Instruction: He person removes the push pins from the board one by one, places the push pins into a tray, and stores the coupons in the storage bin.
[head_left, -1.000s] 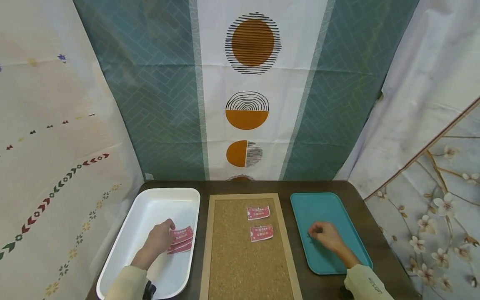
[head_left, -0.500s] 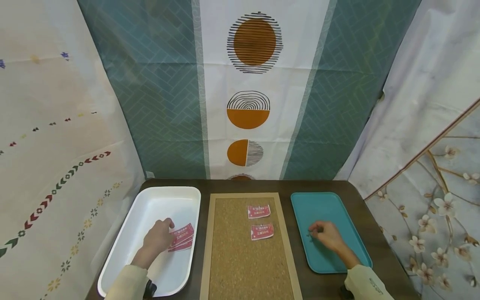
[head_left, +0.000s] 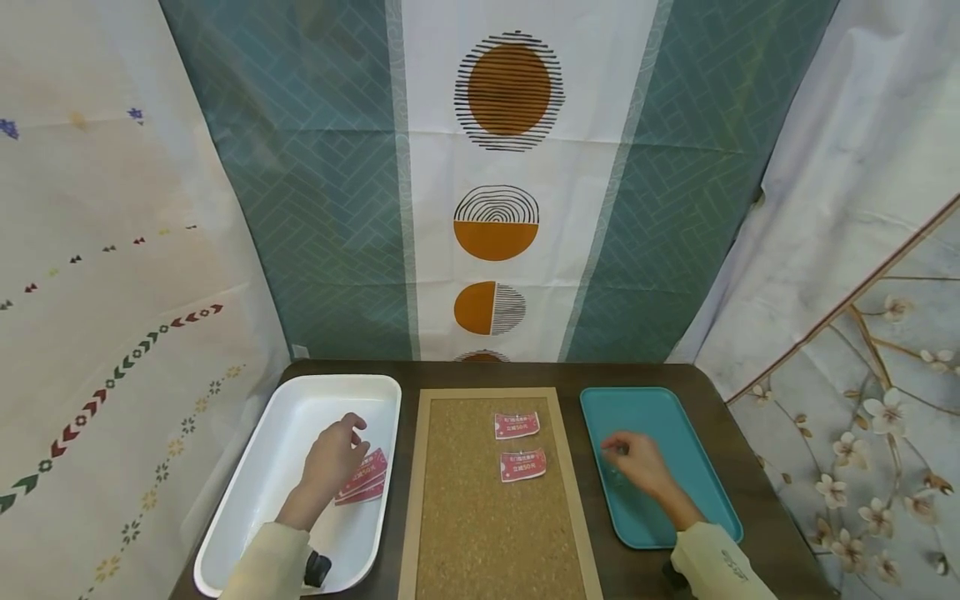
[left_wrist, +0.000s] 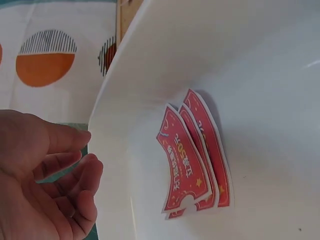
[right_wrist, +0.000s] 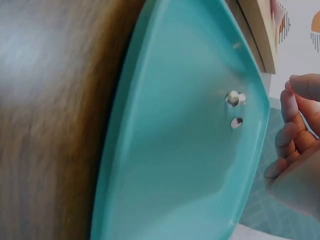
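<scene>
- Three curved red paper coupons with white borders (left_wrist: 185,155) overlap in a fanned stack on the smooth floor of the glossy white rectangular tray with rounded corners (head_left: 330,400).
- Two more red paper coupons, one above the other, are on the grainy brown cork board (head_left: 487,533), towards its upper right; their corners curl slightly. A flat pale wood frame (head_left: 416,500) edges the board.
- Small shiny silver round-headed metal pins (right_wrist: 232,98) lie in the shallow teal rectangular tray (head_left: 645,408), grouped towards one end.
- Raised rims bound both trays; narrow strips of the dark brown wooden desk (head_left: 393,533) separate them from the board. Bare cork stretches left of and below the mounted coupons.
- The left grip (head_left: 330,462), a bare hand, is released: fingers loosely bent, thumb apart. The fanned coupons lie just beside it, untouched.
- The right grip (head_left: 637,461) is over the teal tray, thumb and index fingertips together; whether they pinch a pin, I cannot tell. The visible pins lie near, apart from the fingers.
</scene>
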